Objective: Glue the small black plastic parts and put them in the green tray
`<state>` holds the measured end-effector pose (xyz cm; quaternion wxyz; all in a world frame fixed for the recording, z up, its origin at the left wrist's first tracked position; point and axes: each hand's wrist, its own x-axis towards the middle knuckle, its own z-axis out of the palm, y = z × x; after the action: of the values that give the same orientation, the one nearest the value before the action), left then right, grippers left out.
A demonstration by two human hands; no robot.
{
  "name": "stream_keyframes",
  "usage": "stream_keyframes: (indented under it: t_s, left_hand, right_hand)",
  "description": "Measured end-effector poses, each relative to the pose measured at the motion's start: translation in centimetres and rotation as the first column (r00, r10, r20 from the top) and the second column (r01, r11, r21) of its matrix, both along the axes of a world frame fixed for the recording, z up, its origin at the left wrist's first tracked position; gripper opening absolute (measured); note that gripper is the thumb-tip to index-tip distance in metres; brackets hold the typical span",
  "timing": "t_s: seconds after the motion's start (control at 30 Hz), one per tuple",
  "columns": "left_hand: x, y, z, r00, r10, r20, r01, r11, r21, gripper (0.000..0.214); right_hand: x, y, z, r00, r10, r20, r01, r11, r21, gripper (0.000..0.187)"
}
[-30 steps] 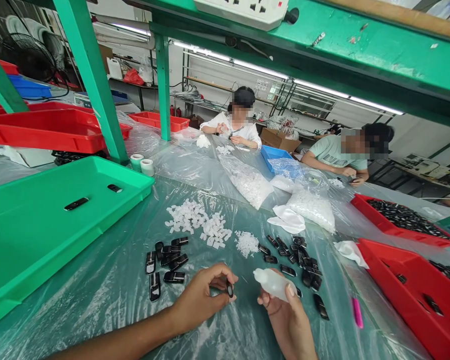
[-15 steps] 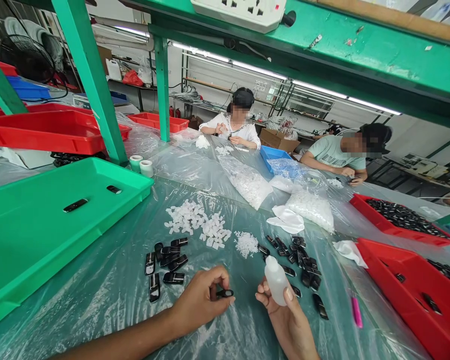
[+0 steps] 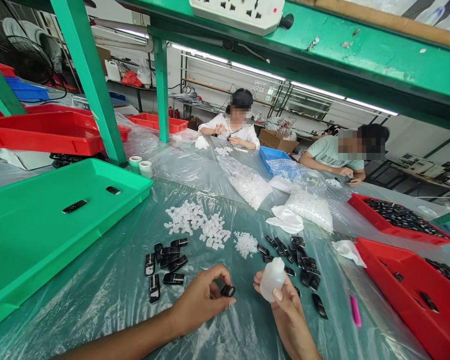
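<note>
Between thumb and fingers my left hand [image 3: 204,295] pinches a small black casing [image 3: 228,291], its rounded end facing me. My right hand [image 3: 287,310] is wrapped around a translucent white squeeze bottle [image 3: 273,280], tilted with its cap up. A gap of bare sheet separates the two hands. Left of my left hand lie several black casings [image 3: 173,278] with shiny strips. More black casings [image 3: 303,260] are heaped behind my right hand. Beyond the hands are piles of white flat pieces [image 3: 214,231] and tiny white bits [image 3: 246,244].
A green tray [image 3: 108,225] holding two black casings fills the left. Red trays [image 3: 390,280] with black parts stand right, near a pink tool [image 3: 355,310]. Bags of white pieces [image 3: 309,207] lie farther back. Two people work across the table; a green frame post [image 3: 90,80] rises left.
The bottle in my right hand has shifted slightly left and tilts the other way. My left hand has turned the casing, showing more of its end. Both grips stay closed.
</note>
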<state>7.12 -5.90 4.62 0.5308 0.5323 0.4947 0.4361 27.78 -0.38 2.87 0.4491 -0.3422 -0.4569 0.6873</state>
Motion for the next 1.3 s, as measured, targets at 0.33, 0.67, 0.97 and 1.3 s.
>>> stream_keyframes:
  t_s: [0.33,0.67,0.97,1.3]
  left_hand:
    - [-0.1,0.1,0.3,0.969,0.124,-0.214,-0.116,0.992,0.052,0.02]
    - [-0.2,0.0,0.4,0.934,0.192,-0.302,-0.145,0.975,0.169,0.014]
    - [-0.3,0.1,-0.1,0.875,0.181,-0.448,-0.08,0.969,0.235,0.007]
    - [-0.3,0.1,-0.1,0.839,0.163,-0.519,-0.04,0.97,0.24,0.007]
  right_hand:
    - [-0.4,-0.4,0.7,0.997,-0.028,0.067,0.029,0.999,-0.014,0.038]
    - [-1.1,-0.9,2.0,0.944,-0.041,0.329,-0.003,0.991,0.134,0.037]
    - [-1.9,-1.8,2.4,0.887,-0.105,0.45,0.0,0.974,0.228,0.036]
    - [-1.8,-2.2,2.5,0.817,-0.205,0.54,-0.013,0.928,0.372,0.031]
